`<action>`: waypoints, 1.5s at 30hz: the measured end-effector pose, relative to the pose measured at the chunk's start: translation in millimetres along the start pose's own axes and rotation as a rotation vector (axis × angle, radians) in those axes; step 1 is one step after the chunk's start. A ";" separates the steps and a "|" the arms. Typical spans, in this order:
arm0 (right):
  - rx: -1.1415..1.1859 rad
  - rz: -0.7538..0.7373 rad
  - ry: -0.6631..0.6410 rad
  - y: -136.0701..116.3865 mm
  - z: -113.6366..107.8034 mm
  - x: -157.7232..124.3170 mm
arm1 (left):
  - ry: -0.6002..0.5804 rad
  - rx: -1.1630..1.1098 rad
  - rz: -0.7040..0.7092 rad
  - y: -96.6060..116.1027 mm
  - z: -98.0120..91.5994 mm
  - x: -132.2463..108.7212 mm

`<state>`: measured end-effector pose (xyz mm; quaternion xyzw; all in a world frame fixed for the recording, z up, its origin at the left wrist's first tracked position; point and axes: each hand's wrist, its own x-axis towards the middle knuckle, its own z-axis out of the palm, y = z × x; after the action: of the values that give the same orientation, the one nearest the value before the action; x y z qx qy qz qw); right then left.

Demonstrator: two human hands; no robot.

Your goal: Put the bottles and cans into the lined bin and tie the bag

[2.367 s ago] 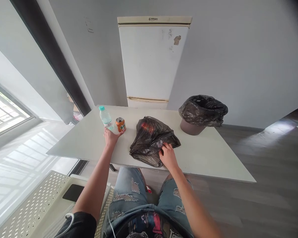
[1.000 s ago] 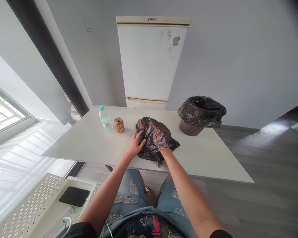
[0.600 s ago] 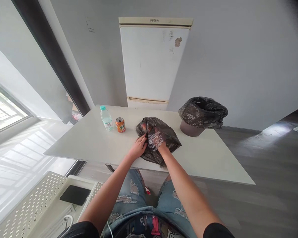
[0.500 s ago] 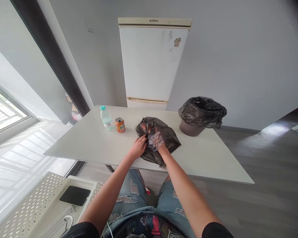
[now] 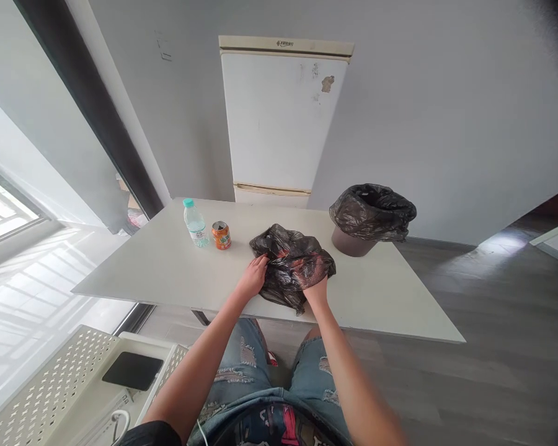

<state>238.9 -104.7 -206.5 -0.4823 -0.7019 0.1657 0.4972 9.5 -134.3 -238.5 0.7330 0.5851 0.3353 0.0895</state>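
Crumpled, translucent black plastic bag [image 5: 281, 286] is laid on the white rectangular table [image 5: 376, 294], between the hands. Its left edge is touched by the left hand's [image 5: 252, 277] bent fingers; grip unconfirmed. Right hand [image 5: 315, 288] is covered by film, finger spread unreadable. Left side is best anchored, right moved slowly; thin film is probably torn if yanked.

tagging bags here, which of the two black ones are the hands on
The near bag, lying directly on the table; the far bag is draped over the bin, untouched.
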 end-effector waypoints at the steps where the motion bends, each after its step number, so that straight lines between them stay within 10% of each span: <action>1: 0.041 0.035 0.024 -1.9 -2.9 -3.2 | -0.003 -0.004 0.000 0.4 -0.5 0.0; 13: 0.589 0.519 0.229 -2.5 -57.1 -54.3 | -0.003 -0.063 -0.031 1.8 -1.7 0.5; 21: 0.413 0.222 0.543 -41.9 -71.1 -91.5 | 0.091 -0.151 0.002 22.6 -24.8 -3.4; 25: 0.481 0.100 0.350 -70.6 -72.8 -89.1 | 0.237 -0.253 -0.002 55.3 -52.7 -19.9; 29: 0.583 0.176 0.059 -89.8 -66.9 -87.3 | -0.150 -0.368 0.152 101.4 -74.2 -42.7; 32: 0.628 0.158 -0.029 -95.0 -59.8 -86.6 | -0.209 -0.337 0.110 116.5 -75.7 -51.9; 39: 0.299 0.192 0.052 -50.2 -68.6 -82.1 | 0.431 -0.338 -0.334 29.7 -83.1 -49.8; 45: 0.031 0.298 0.177 3.3 -82.3 -67.8 | 0.581 -0.069 -0.620 -40.2 -99.9 -58.4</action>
<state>314.0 -180.6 -208.3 -0.5859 -0.5736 0.2053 0.5344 -87.4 -202.0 -206.3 0.3940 0.7674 0.5042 0.0420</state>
